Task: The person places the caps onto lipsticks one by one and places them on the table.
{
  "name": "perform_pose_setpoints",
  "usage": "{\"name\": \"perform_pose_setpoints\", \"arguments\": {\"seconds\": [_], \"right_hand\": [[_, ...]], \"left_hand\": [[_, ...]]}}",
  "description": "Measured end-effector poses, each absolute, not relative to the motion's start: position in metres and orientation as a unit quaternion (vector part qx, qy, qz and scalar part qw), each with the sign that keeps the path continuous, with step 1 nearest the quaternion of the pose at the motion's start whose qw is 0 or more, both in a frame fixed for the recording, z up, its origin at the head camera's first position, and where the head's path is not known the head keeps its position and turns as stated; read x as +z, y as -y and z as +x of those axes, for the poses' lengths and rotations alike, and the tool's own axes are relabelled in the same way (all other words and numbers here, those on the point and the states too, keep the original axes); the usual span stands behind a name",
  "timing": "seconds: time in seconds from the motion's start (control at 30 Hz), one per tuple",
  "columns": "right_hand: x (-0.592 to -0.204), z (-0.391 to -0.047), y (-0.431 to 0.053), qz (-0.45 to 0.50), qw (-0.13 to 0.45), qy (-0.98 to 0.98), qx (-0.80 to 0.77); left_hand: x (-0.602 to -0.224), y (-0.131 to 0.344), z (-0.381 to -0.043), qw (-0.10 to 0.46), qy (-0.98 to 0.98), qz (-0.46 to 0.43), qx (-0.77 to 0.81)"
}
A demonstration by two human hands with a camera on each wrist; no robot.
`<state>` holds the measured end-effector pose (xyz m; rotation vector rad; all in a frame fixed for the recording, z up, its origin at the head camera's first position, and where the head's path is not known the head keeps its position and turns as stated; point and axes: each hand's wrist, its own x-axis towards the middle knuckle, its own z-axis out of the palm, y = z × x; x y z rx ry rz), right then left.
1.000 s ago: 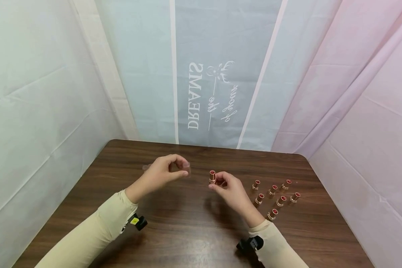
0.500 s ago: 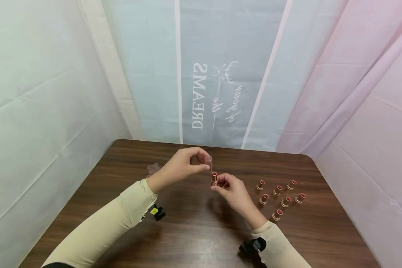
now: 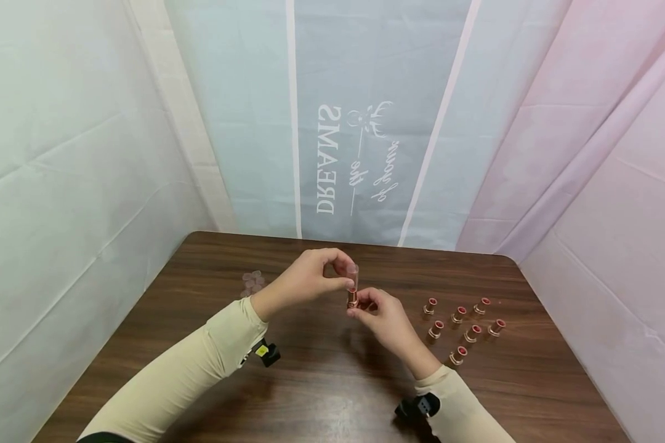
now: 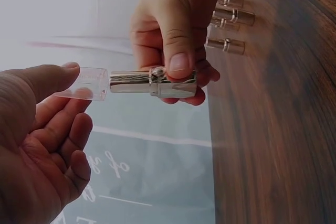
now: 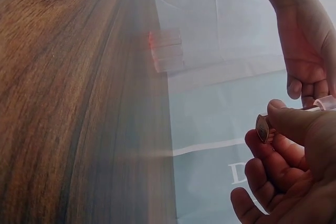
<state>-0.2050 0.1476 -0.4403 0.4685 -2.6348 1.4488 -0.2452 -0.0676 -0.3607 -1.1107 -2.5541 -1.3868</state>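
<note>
My right hand (image 3: pixel 385 317) pinches the base of a gold lipstick tube (image 4: pixel 131 81), held upright above the table in the head view. Its top shows a red inside. My left hand (image 3: pixel 313 275) pinches a clear plastic cap (image 4: pixel 93 83) between thumb and fingers, right over the top of the tube. In the left wrist view the cap's open end lines up with the tube's end, with a sliver of gap between them. The right wrist view shows the tube's base (image 5: pixel 263 128) between my right thumb and fingers.
Several uncapped gold lipstick tubes (image 3: pixel 459 315) stand on the wooden table (image 3: pixel 321 394), right of my right hand. Several clear caps (image 3: pixel 253 282) stand in a cluster behind my left wrist. A printed cloth (image 3: pixel 360 184) hangs behind the table.
My left hand has moved right with the clear cap, from well left of the tube to directly over its top. My right hand has stayed nearly in place with the lipstick tube.
</note>
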Motion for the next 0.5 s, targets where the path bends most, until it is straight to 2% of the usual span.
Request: {"name": "perform_pose_setpoints", "arguments": {"seconds": [0.5], "right_hand": [[-0.4381,-0.2051,-0.1493,0.153,0.051,0.862,0.481]], "left_hand": [[-0.3669,0.0629,-0.2431,0.009,0.826,-0.349,-0.443]]}}
